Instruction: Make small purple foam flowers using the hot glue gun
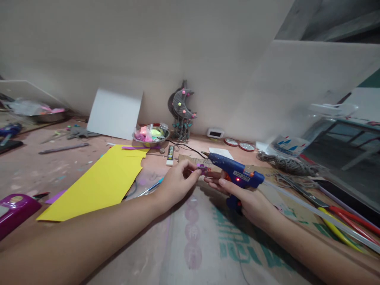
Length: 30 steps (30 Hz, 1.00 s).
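Between the fingertips of my left hand (183, 177) is a small purple paper piece (202, 169), its exact shape hard to make out. My right hand (237, 192) is closed around a blue hot glue gun (242, 174) with a red light glowing on its side. The gun's nozzle points left and slightly up, above the purple piece and apart from it. A long clear glue stick (299, 204) runs out of the gun's back toward the right. My right fingertips reach close to the purple piece; whether they touch it I cannot tell.
Yellow paper (97, 186) lies on the left beside a purple tool (16, 211). A bowl of colourful clay (150, 134) and a grey moon ornament (183, 107) stand at the back. Scissors (329, 208), a phone (350, 200) and grey yarn (287, 163) lie on the right.
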Motion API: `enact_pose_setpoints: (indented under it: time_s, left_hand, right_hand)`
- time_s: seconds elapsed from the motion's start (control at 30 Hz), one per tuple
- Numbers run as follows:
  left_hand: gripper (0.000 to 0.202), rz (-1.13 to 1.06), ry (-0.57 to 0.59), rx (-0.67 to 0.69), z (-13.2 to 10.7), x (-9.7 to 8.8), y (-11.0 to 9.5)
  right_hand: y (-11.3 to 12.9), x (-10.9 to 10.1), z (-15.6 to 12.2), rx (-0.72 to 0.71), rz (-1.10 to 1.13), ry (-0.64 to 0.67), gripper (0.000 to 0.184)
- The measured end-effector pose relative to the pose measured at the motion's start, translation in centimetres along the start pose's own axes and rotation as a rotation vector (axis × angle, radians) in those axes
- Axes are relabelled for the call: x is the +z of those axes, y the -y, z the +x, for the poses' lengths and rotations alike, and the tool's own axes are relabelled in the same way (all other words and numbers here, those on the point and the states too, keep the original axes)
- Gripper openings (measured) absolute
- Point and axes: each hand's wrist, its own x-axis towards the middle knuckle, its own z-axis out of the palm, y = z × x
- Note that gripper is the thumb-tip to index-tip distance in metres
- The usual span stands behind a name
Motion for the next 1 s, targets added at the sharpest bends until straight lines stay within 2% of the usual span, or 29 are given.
enact_pose_setpoints:
  time_s: [0.17, 0.37, 0.47, 0.57, 0.67, 0.73, 0.87, 1.0]
  left_hand:
    - [0.017, -0.187, 0.054, -0.085, 0.0, 0.0, 0.2]
    - [0.021, -0.490, 0.225, -0.172, 0.0, 0.4, 0.5]
    - [0.023, -0.555, 0.282, -0.195, 0.1, 0.5, 0.3]
    - [0.024, -0.507, 0.260, -0.223, 0.1, 0.4, 0.2]
    - [0.026, -0.421, 0.210, -0.211, 0.1, 0.2, 0.1]
    - [0.026, -0.357, 0.176, -0.200, 0.0, 0.2, 0.0]
    - [0.023, -0.216, 0.140, -0.190, -0.1, 0.1, -0.1]
    - [0.021, -0.128, 0.131, -0.179, -0.1, 0.1, -0.2]
  right_hand:
    - [0.3, 0.4, -0.7, -0.019, -0.094, -0.011, 0.023]
    - [1.3, 1.8, -1.0, 0.069, -0.171, 0.054, 0.030]
    - [2.2, 1.9, -1.4, 0.051, -0.346, 0.008, 0.029]
    - [3.2, 1.0, -1.5, -0.021, -0.507, -0.016, 0.030]
    - [3.7, -1.1, -0.9, -0.122, -0.610, -0.033, 0.026]
    - [3.4, -2.6, -0.5, -0.265, -0.619, -0.089, 0.031]
    - [2.1, -4.3, -0.6, -0.199, -0.760, -0.138, 0.031]
    - [1.0, -3.7, -1.4, -0.199, -0.763, -0.188, 0.034]
